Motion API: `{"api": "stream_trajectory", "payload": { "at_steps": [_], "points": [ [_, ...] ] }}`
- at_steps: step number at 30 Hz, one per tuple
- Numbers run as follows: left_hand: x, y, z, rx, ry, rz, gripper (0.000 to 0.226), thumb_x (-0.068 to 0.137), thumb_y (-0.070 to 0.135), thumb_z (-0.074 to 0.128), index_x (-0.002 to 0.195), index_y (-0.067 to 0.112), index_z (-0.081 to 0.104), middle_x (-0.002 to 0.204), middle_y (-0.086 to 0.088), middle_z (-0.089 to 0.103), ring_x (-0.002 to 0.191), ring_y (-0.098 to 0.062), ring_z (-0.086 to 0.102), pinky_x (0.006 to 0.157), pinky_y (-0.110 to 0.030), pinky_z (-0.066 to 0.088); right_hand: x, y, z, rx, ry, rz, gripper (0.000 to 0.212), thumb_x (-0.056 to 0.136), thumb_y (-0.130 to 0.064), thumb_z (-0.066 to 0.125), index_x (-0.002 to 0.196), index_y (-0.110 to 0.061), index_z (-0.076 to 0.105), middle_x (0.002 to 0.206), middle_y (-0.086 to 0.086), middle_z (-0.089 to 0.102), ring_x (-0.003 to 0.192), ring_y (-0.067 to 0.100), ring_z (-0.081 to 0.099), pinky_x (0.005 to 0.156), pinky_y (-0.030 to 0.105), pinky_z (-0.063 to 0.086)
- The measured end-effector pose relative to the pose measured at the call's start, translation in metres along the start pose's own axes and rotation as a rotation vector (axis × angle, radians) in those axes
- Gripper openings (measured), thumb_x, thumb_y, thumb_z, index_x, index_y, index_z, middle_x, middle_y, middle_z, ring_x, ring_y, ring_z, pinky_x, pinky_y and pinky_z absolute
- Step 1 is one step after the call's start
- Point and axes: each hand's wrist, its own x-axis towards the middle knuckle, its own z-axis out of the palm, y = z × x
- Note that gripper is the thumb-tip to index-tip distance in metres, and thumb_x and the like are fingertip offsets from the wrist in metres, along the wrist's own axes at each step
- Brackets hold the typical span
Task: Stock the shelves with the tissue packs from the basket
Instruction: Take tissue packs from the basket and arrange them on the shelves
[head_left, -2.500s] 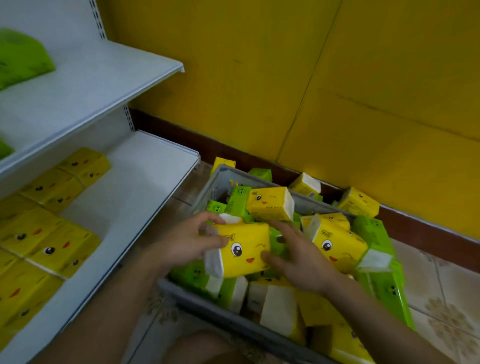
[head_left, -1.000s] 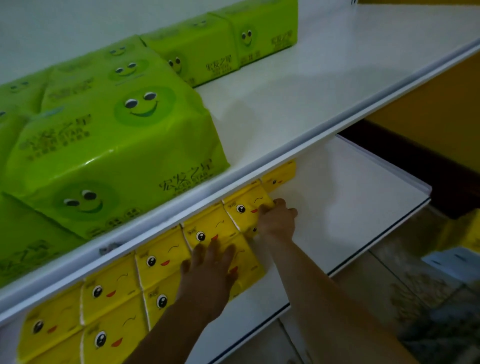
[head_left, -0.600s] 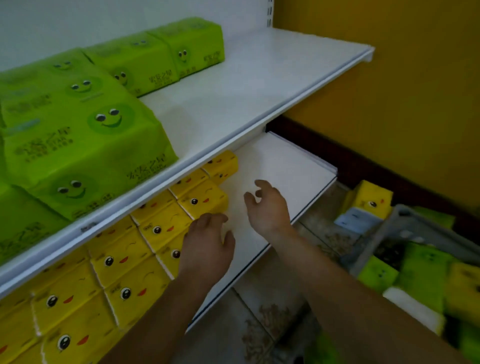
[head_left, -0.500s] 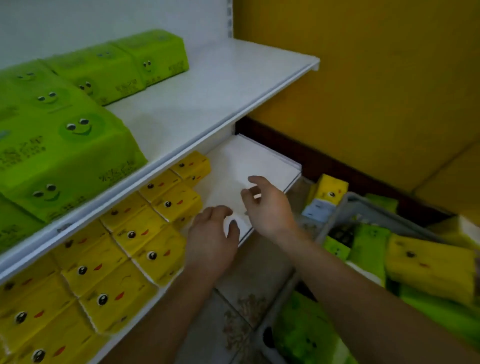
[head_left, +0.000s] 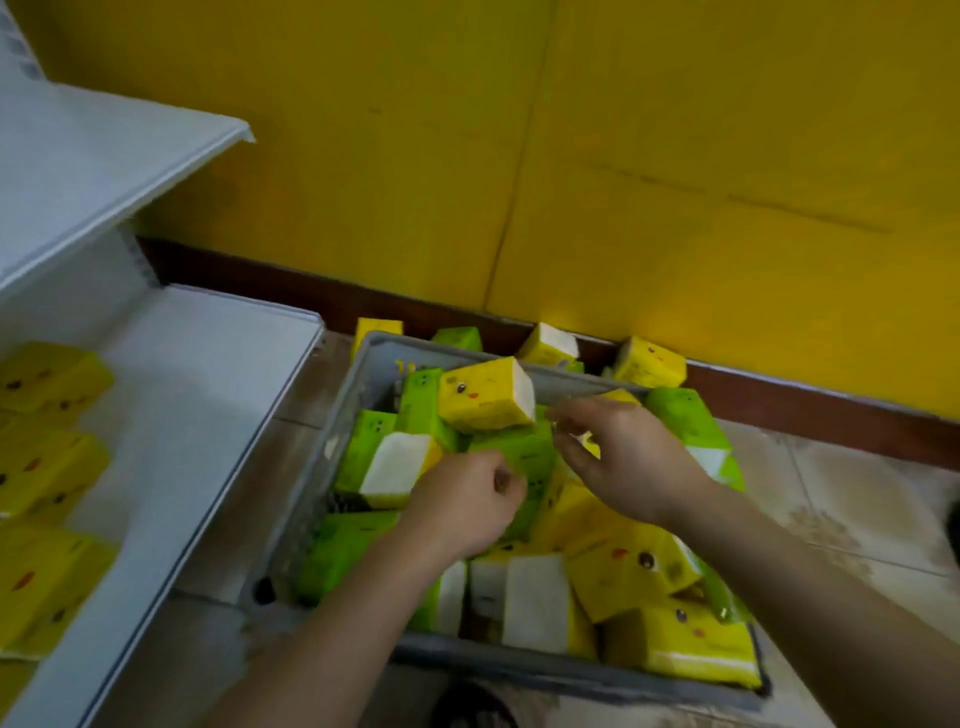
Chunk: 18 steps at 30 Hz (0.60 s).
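The frame is softened by motion blur, so the faces printed on the packs are only partly made out, and the row of yellow packs (head_left: 49, 467) on the lower shelf (head_left: 208, 395) is cut off by the left edge. The basket's near right corner is reached by the picture's lower part, and its floor is hidden under the jumble of packs. A grey basket (head_left: 363, 364) is seen on the tiled floor (head_left: 857, 509), just beside the lower shelf and close to the yellow wall (head_left: 675, 182); an upper shelf (head_left: 104, 156) is seen bare at the top left. Several packs are lodged between the basket and the wall's dark skirting. Inside the basket, green and yellow tissue packs are heaped at all angles, with one yellow tissue pack (head_left: 485, 395) perched on top near the far rim. The left hand (head_left: 462, 506) is curled loosely over the heap, and whether anything is gripped cannot be told. The right hand (head_left: 623, 457) is held open with fingers spread, just right of the top pack, nothing being held.
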Motion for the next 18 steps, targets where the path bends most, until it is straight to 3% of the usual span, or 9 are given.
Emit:
{"api": "stream_trajectory", "payload": {
  "at_steps": [4, 5, 7, 9, 11, 14, 16, 18],
  "points": [
    [-0.007, 0.031, 0.035, -0.026, -0.176, -0.022, 0.04, 0.09, 0.056, 0.056, 0.114, 0.025, 0.061, 0.113, 0.001, 0.068, 0.106, -0.021, 0.062, 0.079, -0.029, 0.046, -0.04, 0.027, -0.03, -0.038, 0.249, 0.098, 0.023, 0.088, -0.025, 0.058, 0.107, -0.019, 0.069, 0.09, -0.003, 0.07, 0.081, 0.019, 0.066, 0.066, 0.024, 0.044],
    [-0.009, 0.038, 0.041, -0.098, -0.244, -0.018, 0.046, 0.088, 0.058, 0.058, 0.122, 0.026, 0.058, 0.118, 0.003, 0.066, 0.108, -0.018, 0.061, 0.08, -0.027, 0.046, -0.049, 0.034, -0.035, -0.094, 0.202, 0.124, 0.025, 0.087, -0.028, 0.059, 0.108, -0.021, 0.069, 0.09, -0.004, 0.07, 0.082, 0.019, 0.066, 0.064, 0.025, 0.043],
    [-0.014, 0.05, 0.054, -0.154, -0.417, 0.035, 0.071, 0.081, 0.06, 0.067, 0.139, 0.027, 0.045, 0.136, 0.006, 0.055, 0.119, -0.013, 0.054, 0.091, -0.024, 0.044, -0.066, 0.041, -0.037, -0.226, -0.072, 0.112, 0.038, 0.084, -0.04, 0.055, 0.118, -0.026, 0.066, 0.101, -0.006, 0.07, 0.097, 0.022, 0.063, 0.072, 0.03, 0.048],
    [-0.019, 0.056, 0.069, 0.05, -0.49, 0.132, 0.094, 0.075, 0.06, 0.072, 0.15, 0.028, 0.026, 0.149, 0.004, 0.04, 0.132, -0.017, 0.045, 0.103, -0.032, 0.043, -0.077, 0.043, -0.033, -0.338, -0.312, 0.014, 0.055, 0.074, -0.048, 0.049, 0.124, -0.029, 0.062, 0.111, -0.005, 0.067, 0.106, 0.025, 0.056, 0.08, 0.036, 0.052],
    [-0.022, 0.059, 0.079, 0.239, -0.358, 0.176, 0.086, 0.077, 0.056, 0.069, 0.146, 0.03, 0.026, 0.143, 0.004, 0.042, 0.129, -0.023, 0.047, 0.098, -0.038, 0.045, -0.078, 0.04, -0.03, -0.429, -0.403, -0.029, 0.057, 0.073, -0.045, 0.05, 0.127, -0.029, 0.058, 0.117, -0.003, 0.063, 0.11, 0.025, 0.051, 0.082, 0.038, 0.051],
    [-0.027, 0.058, 0.083, 0.293, -0.14, 0.249, 0.064, 0.079, 0.051, 0.063, 0.134, 0.028, 0.04, 0.13, 0.004, 0.054, 0.118, -0.024, 0.055, 0.091, -0.037, 0.047, -0.072, 0.038, -0.032, -0.394, -0.387, -0.01, 0.051, 0.082, -0.036, 0.057, 0.133, -0.028, 0.054, 0.124, -0.002, 0.061, 0.115, 0.025, 0.051, 0.087, 0.038, 0.049],
    [-0.026, 0.048, 0.073, 0.157, -0.099, 0.248, 0.063, 0.075, 0.052, 0.065, 0.131, 0.03, 0.046, 0.125, 0.007, 0.059, 0.113, -0.02, 0.058, 0.089, -0.034, 0.05, -0.068, 0.039, -0.038, -0.261, -0.264, 0.01, 0.047, 0.086, -0.033, 0.058, 0.133, -0.028, 0.056, 0.124, -0.001, 0.063, 0.113, 0.024, 0.055, 0.089, 0.036, 0.049],
    [-0.024, 0.034, 0.05, -0.163, -0.152, 0.121, 0.068, 0.067, 0.055, 0.069, 0.128, 0.033, 0.05, 0.12, 0.01, 0.063, 0.107, -0.014, 0.061, 0.088, -0.035, 0.052, -0.064, 0.038, -0.044, -0.126, -0.086, 0.005, 0.04, 0.091, -0.038, 0.059, 0.13, -0.029, 0.059, 0.119, -0.005, 0.065, 0.108, 0.018, 0.058, 0.085, 0.031, 0.048]
  ]
}}
